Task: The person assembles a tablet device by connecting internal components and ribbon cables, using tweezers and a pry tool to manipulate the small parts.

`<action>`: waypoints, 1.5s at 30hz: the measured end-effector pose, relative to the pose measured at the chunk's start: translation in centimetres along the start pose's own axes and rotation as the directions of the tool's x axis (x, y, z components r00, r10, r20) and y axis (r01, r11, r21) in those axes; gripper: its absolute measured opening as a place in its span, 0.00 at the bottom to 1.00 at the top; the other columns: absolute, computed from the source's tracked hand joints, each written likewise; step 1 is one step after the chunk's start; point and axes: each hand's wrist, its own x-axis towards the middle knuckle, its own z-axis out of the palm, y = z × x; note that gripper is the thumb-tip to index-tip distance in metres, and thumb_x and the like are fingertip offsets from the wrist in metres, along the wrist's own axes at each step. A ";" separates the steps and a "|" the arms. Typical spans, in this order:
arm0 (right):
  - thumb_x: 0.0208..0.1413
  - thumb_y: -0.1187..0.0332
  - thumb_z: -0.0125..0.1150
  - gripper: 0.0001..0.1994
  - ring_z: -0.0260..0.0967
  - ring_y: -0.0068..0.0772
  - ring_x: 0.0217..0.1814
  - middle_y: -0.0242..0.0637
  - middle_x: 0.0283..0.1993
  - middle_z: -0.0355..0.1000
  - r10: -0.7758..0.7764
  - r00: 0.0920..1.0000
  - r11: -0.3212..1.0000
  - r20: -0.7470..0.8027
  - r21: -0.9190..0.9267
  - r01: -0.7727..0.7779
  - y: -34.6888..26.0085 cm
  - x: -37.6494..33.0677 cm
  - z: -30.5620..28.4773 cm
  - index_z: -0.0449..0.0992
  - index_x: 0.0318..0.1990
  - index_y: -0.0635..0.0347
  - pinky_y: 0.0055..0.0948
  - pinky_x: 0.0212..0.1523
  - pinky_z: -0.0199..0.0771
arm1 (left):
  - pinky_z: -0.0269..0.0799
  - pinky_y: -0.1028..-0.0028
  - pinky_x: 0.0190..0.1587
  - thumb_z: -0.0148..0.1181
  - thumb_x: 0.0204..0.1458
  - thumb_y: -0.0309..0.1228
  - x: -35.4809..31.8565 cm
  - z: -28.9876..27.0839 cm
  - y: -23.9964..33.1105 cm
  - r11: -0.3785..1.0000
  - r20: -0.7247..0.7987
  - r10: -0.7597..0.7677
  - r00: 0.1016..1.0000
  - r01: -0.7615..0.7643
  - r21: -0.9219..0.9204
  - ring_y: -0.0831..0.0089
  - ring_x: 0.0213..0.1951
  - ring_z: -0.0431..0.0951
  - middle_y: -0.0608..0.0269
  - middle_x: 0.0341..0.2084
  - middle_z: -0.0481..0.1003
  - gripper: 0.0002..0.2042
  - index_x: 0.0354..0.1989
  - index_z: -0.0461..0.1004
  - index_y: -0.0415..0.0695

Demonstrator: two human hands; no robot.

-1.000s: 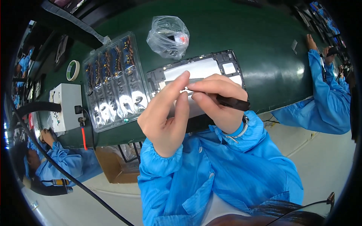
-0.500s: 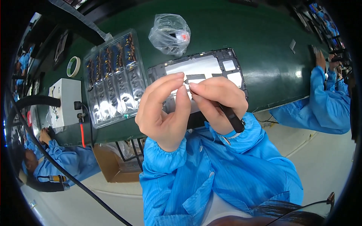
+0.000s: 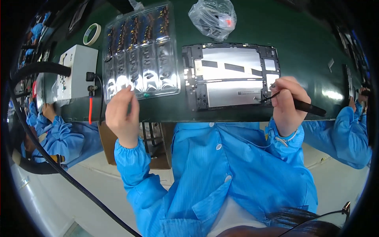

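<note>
Gripping black tweezers (image 3: 294,103), right hand (image 3: 287,103); left hand (image 3: 122,114) seemingly pinches tray (image 3: 138,51).

Bright overhead light, glare on plastic, strongly warped dark rim.

A clear plastic blister tray (image 3: 140,55) with rows of small dark parts lies left of the open tablet frame. A crumpled clear plastic bag (image 3: 213,17) sits behind that frame.
</note>
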 end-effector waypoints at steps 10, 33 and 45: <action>0.47 0.78 0.54 0.09 0.61 0.20 0.27 0.37 0.32 0.67 -0.140 0.990 0.931 0.020 -0.338 0.139 0.3 2.6 -2.6 0.77 0.37 0.65 0.16 0.25 0.58 | 0.69 0.71 0.40 0.59 0.39 0.20 -2.1 0.9 0.2 0.970 0.216 0.136 0.967 -0.174 0.168 0.67 0.36 0.76 0.62 0.33 0.76 0.08 0.31 0.74 0.41; 0.29 0.74 0.61 0.20 0.66 0.27 0.20 0.28 0.31 0.68 -0.157 0.720 0.312 0.676 -0.657 0.686 7.8 8.9 -1.5 0.74 0.38 0.56 0.24 0.20 0.67 | 0.68 0.67 0.39 0.44 0.48 0.16 9.3 13.0 10.5 0.886 0.371 0.137 0.919 0.054 -0.461 0.56 0.38 0.74 0.54 0.37 0.74 0.19 0.51 0.65 0.42; 0.27 0.75 0.61 0.19 0.65 0.27 0.19 0.30 0.29 0.69 -0.130 0.695 0.385 0.707 -0.610 0.692 7.7 9.5 -1.4 0.76 0.36 0.58 0.24 0.18 0.65 | 0.67 0.66 0.38 0.46 0.44 0.13 9.1 13.7 10.0 0.829 0.379 0.164 0.911 0.081 -0.554 0.59 0.35 0.74 0.56 0.37 0.75 0.29 0.60 0.51 0.37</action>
